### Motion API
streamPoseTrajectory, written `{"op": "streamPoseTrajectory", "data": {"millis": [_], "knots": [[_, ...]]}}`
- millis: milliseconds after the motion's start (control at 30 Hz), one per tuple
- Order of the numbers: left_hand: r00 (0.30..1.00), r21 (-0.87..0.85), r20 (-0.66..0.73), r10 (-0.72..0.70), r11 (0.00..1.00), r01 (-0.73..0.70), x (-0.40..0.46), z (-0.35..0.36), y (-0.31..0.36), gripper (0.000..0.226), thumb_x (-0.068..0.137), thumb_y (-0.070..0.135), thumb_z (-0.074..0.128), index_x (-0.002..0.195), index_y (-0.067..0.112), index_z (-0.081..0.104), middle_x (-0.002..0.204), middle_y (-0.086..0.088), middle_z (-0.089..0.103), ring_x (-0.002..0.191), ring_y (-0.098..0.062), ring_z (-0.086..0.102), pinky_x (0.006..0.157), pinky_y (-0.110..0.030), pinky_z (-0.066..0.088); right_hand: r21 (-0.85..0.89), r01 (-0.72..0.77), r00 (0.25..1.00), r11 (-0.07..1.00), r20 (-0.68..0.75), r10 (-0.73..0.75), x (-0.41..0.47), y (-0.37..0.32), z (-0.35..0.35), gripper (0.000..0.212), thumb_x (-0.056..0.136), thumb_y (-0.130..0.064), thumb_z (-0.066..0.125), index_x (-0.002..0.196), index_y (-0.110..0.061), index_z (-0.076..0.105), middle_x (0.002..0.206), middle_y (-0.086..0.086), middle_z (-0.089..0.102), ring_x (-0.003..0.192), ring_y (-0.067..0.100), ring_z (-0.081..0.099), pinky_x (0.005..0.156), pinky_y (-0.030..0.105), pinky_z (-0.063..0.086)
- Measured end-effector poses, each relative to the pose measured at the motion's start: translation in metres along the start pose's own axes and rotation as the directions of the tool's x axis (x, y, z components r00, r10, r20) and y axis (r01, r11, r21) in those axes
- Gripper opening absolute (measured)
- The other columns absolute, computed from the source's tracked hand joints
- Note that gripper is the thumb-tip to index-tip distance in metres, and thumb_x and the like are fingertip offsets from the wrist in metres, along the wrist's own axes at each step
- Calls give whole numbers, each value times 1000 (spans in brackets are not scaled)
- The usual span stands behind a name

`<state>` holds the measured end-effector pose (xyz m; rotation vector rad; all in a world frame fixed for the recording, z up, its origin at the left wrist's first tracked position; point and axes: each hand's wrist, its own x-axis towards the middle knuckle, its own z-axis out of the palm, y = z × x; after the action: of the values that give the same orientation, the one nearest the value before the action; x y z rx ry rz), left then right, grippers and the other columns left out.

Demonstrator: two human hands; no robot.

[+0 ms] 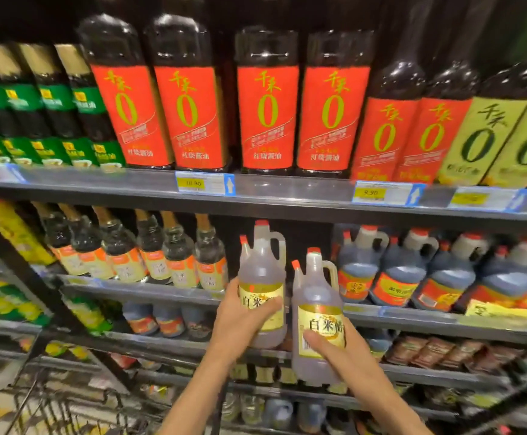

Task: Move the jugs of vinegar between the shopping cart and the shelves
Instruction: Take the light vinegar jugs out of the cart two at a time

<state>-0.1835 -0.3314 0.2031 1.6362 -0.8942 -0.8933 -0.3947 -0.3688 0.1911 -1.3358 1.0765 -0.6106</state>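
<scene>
I hold two pale vinegar jugs with red caps, side handles and yellow labels in front of the shelves. My left hand (243, 318) grips the left jug (260, 271) around its label; this jug is raised level with a dark gap on the second shelf (149, 291). Lower and closer to me, the right jug (317, 293) sits in the grip of my right hand (337, 353). Both jugs are upright and almost touch each other. The shopping cart (52, 403) shows as wire mesh at the bottom left.
Dark jugs with red labels (394, 277) fill the second shelf right of the gap; slim bottles (162, 255) stand to its left. Tall red-labelled bottles (267, 117) line the shelf above. Lower shelves hold smaller bottles and packets.
</scene>
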Motion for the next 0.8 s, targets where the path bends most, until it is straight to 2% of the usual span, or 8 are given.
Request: {"op": "streamPoseTrajectory", "data": {"millis": [133, 233, 300, 400, 467, 533, 733, 800], "knots": [[996, 49, -58, 64, 997, -61, 56, 14, 19, 69, 60, 49, 90, 116, 29, 53, 105, 7, 72, 93, -9, 71, 87, -38, 59, -37, 40, 998, 998, -47, -42, 10, -5, 0, 43, 86, -53, 74, 123, -34, 62, 109, -10, 76, 100, 7, 72, 99, 42, 54], [998, 105, -40, 58, 993, -54, 93, 23, 23, 41, 68, 35, 91, 94, 25, 61, 90, 4, 72, 84, -12, 70, 74, -27, 56, -35, 61, 994, 998, -85, -64, 19, -7, 8, 40, 88, -50, 74, 122, -34, 62, 109, -10, 76, 100, 6, 71, 96, 38, 54], [998, 99, -24, 56, 994, -54, 112, 30, 18, 27, 70, 21, 89, 81, 19, 65, 78, 3, 70, 81, -19, 70, 72, -30, 56, -21, 67, 993, 998, -95, -68, 26, -6, 13, 40, 88, -48, 75, 123, -33, 62, 110, -10, 76, 101, 7, 72, 93, 36, 55], [999, 107, -8, 45, 993, -44, 129, 33, 5, 41, 75, 11, 84, 98, 20, 52, 91, 1, 67, 81, -13, 64, 68, -21, 52, -40, 75, 988, 996, -134, -80, 43, -3, 21, 47, 85, -50, 79, 124, -30, 61, 110, -8, 76, 102, 9, 72, 93, 38, 57], [994, 111, 8, 107, 988, -107, 139, 31, -6, 63, 70, 22, 87, 116, 26, 44, 113, -3, 66, 91, -11, 64, 74, -20, 53, -46, 73, 984, 996, -157, -79, 53, -5, 26, 49, 84, -47, 81, 125, -30, 59, 108, -11, 76, 99, 6, 73, 88, 33, 58], [991, 142, -13, 131, 982, -128, 147, 28, -19, 86, 63, 35, 88, 132, 30, 37, 125, -1, 61, 106, -17, 64, 87, -30, 54, -52, 86, 978, 995, -186, -95, 64, -9, 30, 47, 84, -42, 82, 123, -30, 59, 106, -13, 76, 95, 2, 72, 79, 24, 56], [1000, 255, -4, 25, 967, -23, 150, 26, -24, 42, 91, 0, 66, 128, -16, 54, 127, -32, 59, 121, -44, 55, 97, -42, 43, -69, 130, 942, 989, -304, -145, 105, -18, 43, 49, 83, -43, 82, 122, -27, 56, 110, -13, 71, 93, -3, 69, 71, 15, 53], [994, 223, -70, 81, 973, -64, 157, 28, -27, 55, 85, 2, 72, 134, -11, 50, 132, -28, 57, 125, -40, 55, 102, -44, 45, -44, 139, 927, 989, -345, -145, 120, -20, 47, 50, 82, -41, 83, 120, -22, 56, 108, -9, 70, 94, 1, 69, 72, 16, 52]]}}
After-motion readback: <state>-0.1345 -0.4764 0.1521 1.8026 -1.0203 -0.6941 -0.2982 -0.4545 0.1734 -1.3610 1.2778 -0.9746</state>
